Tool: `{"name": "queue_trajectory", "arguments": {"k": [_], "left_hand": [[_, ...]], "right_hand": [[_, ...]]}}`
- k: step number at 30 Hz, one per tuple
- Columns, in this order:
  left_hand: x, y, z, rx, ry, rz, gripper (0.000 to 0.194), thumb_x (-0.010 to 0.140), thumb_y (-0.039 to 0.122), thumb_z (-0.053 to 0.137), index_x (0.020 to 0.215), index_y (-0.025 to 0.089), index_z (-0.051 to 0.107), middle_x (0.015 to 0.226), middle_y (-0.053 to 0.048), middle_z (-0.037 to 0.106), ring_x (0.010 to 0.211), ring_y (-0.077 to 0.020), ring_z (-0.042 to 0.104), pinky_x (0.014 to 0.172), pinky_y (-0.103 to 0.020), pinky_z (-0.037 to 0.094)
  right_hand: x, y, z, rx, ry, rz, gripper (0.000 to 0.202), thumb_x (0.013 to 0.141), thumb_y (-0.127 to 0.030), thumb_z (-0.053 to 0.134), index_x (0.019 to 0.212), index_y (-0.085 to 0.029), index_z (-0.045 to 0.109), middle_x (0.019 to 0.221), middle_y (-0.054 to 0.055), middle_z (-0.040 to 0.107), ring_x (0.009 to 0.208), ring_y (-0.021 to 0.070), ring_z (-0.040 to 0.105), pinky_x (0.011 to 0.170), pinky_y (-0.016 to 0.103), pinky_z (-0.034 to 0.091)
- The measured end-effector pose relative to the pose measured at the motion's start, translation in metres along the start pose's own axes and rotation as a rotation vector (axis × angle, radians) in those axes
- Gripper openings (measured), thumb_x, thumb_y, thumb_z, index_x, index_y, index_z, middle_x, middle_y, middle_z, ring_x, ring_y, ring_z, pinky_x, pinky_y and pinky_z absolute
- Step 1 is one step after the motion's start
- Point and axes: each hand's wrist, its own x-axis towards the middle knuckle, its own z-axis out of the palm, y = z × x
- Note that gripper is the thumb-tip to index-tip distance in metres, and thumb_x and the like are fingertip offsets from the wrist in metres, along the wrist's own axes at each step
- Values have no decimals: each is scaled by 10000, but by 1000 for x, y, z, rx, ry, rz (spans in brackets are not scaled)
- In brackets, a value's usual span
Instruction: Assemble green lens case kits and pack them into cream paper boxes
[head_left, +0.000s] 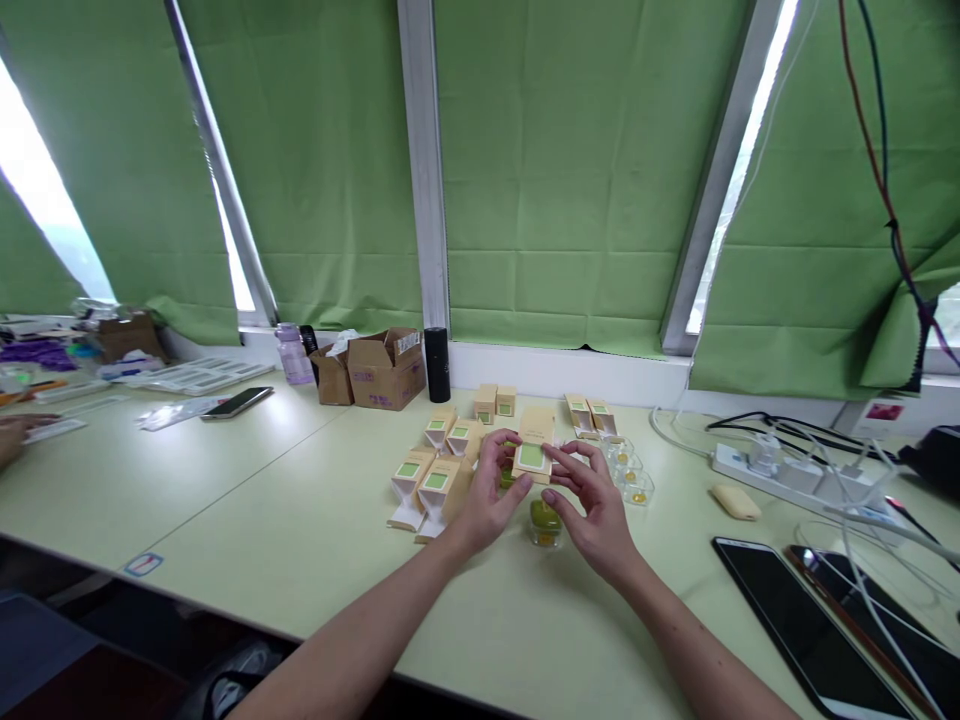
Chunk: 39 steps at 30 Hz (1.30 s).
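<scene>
A small kraft-coloured box [537,425] with a green label is held up over the table between my two hands. My left hand [495,490] grips its left side, and my right hand [596,500] has its fingers on the right side. Just below the box, a small clear jar with a green lid [545,522] rests on the table. Part of another green item shows behind my left fingers. Several similar boxes [442,485] with flaps spread lie left of my hands. On the right, clear jars with yellow centres [637,487] stand near two more open boxes [589,415].
Two upright boxes [485,403], a black bottle [437,365] and cardboard cartons [386,370] stand toward the window. At right are a power strip [795,475] with loose cables, a tablet [795,610] and a beige case [736,502]. Another person's hand [13,437] rests far left.
</scene>
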Motion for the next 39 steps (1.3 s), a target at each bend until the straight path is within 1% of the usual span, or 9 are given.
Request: {"name": "queue_trajectory", "arguments": {"k": [4, 6, 8, 11, 16, 24, 28, 35, 39], "left_hand": [[0, 2, -1, 138, 1, 67, 445, 999, 484, 648, 1363, 281, 490, 1358, -111, 490, 1143, -243, 563, 1014, -410, 495], [0, 3, -2, 201, -4, 96, 415, 1012, 484, 624, 1364, 286, 527, 1381, -115, 471, 1182, -259, 550, 1037, -417, 492], [1, 5, -2, 230, -17, 112, 439, 1006, 494, 626, 1385, 289, 539, 1395, -121, 461, 1233, -279, 535, 1061, -430, 491], [1, 6, -3, 235, -25, 121, 489, 983, 484, 664, 1410, 284, 534, 1423, -129, 445, 1292, -298, 520, 1085, -446, 491], [0, 2, -2, 237, 16, 115, 442, 982, 438, 678, 1383, 286, 574, 1456, -129, 423, 1337, -305, 503, 1101, -456, 499], [1, -1, -1, 251, 43, 130, 392, 977, 402, 694, 1338, 279, 602, 1415, -121, 438, 1302, -289, 524, 1071, -445, 512], [2, 0, -1, 256, 53, 139, 361, 980, 399, 691, 1309, 272, 611, 1393, -123, 442, 1309, -294, 518, 1042, -435, 522], [2, -3, -1, 276, 69, 143, 320, 986, 386, 695, 1276, 270, 622, 1386, -116, 444, 1256, -269, 548, 996, -408, 535], [3, 0, 0, 292, 75, 159, 331, 983, 382, 699, 1287, 273, 630, 1369, -114, 458, 1295, -281, 529, 993, -407, 542]], "right_hand": [[1, 0, 1, 10, 33, 7, 420, 983, -366, 717, 1400, -403, 679, 1331, 60, 435, 1049, 186, 699, 1031, 436, 625], [1, 0, 1, 14, 42, 7, 408, 987, -364, 713, 1392, -403, 684, 1327, 58, 436, 1025, 173, 700, 1017, 423, 630], [1, 0, 1, 13, 45, 6, 401, 992, -364, 707, 1390, -400, 685, 1327, 58, 436, 1007, 165, 702, 1011, 418, 633], [1, 0, 1, 9, 49, 5, 395, 997, -371, 701, 1391, -387, 686, 1328, 60, 440, 996, 164, 710, 1003, 420, 639], [2, 1, 1, 5, 58, 12, 379, 996, -392, 703, 1374, -374, 700, 1319, 62, 448, 960, 158, 723, 990, 422, 650], [1, 0, 2, -11, 77, 21, 349, 998, -405, 698, 1345, -374, 722, 1290, 57, 459, 917, 138, 708, 959, 403, 664], [1, 0, 2, -16, 85, 16, 335, 1000, -415, 693, 1330, -373, 735, 1274, 57, 467, 918, 142, 705, 951, 402, 667], [2, 2, 3, -21, 92, 31, 314, 1001, -424, 687, 1303, -374, 753, 1256, 54, 460, 939, 147, 708, 911, 374, 674], [2, 1, 3, -30, 99, 49, 320, 995, -440, 690, 1300, -369, 755, 1272, 60, 457, 939, 153, 709, 924, 392, 674]]}}
